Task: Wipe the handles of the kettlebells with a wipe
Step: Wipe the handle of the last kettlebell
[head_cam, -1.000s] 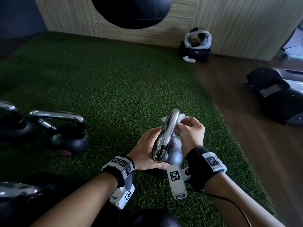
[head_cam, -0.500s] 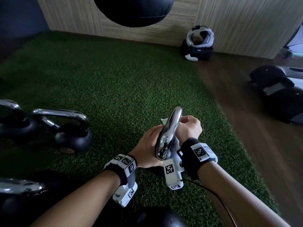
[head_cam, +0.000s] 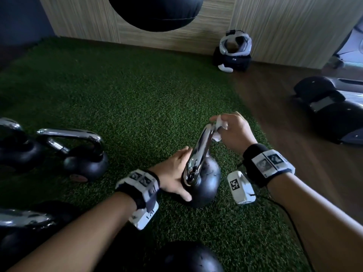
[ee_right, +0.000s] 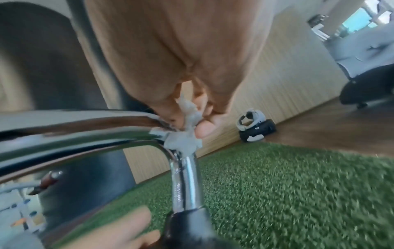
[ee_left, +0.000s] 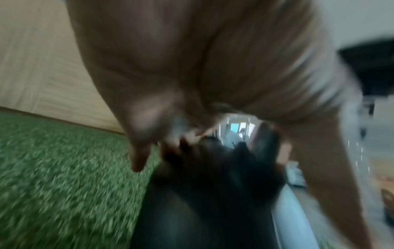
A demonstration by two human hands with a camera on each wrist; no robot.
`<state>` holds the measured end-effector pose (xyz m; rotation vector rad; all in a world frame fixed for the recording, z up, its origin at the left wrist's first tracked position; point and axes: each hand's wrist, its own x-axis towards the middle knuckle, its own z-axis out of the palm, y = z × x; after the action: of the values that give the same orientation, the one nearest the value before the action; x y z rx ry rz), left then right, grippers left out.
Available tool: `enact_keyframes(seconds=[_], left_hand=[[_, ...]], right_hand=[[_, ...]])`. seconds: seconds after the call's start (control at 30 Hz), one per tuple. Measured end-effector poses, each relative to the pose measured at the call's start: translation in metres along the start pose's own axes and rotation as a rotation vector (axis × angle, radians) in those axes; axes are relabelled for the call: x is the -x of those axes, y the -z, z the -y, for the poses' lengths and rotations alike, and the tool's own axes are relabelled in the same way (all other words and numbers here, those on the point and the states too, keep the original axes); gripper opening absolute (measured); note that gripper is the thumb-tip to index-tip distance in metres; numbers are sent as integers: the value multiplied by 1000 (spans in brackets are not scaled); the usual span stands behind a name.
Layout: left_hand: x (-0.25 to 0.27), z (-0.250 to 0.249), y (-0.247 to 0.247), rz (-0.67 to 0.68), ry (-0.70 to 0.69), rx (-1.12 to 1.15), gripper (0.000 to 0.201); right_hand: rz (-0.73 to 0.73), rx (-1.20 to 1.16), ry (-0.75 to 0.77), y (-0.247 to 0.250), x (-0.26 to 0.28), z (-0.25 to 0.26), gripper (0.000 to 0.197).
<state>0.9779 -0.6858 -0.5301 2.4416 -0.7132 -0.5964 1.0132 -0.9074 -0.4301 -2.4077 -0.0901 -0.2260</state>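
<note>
A black kettlebell (head_cam: pixel 204 181) with a chrome handle (head_cam: pixel 200 150) stands on the green turf in front of me. My left hand (head_cam: pixel 174 173) lies against the bell's left side, fingers straight, thumb low on the ball. My right hand (head_cam: pixel 231 132) pinches a small white wipe (head_cam: pixel 219 130) against the handle's far top corner. In the right wrist view the wipe (ee_right: pixel 185 134) sits crumpled on the bend of the chrome handle (ee_right: pixel 183 176), between thumb and fingers. The left wrist view is blurred; my left hand (ee_left: pixel 192 75) shows above the dark bell (ee_left: pixel 204 193).
Two more chrome-handled kettlebells (head_cam: pixel 82 154) stand at the left, another at the lower left (head_cam: pixel 23 222), and a black ball (head_cam: pixel 188 256) near my body. A punching bag (head_cam: pixel 157 10) hangs above. A headset on a black case (head_cam: pixel 233 50) sits by the wall; wood floor lies right.
My right hand has risen from low beside the handle to its far top corner, carrying the wipe along the chrome. My left hand has stayed on the bell's left side.
</note>
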Motion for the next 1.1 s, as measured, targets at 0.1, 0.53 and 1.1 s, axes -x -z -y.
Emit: enact_keyframes(seconds=[0.1,0.53,1.1], left_hand=[[25,-29,53,221,7,208,161],[35,-100,61,-426,-5,-373,35],[36,-53,140,20,-38,-618,99]], right_hand=[[124,101,233,5,-7,0,31],[190,326,447,14,-11,6,7],[-4,261,190,8,68,1,31]])
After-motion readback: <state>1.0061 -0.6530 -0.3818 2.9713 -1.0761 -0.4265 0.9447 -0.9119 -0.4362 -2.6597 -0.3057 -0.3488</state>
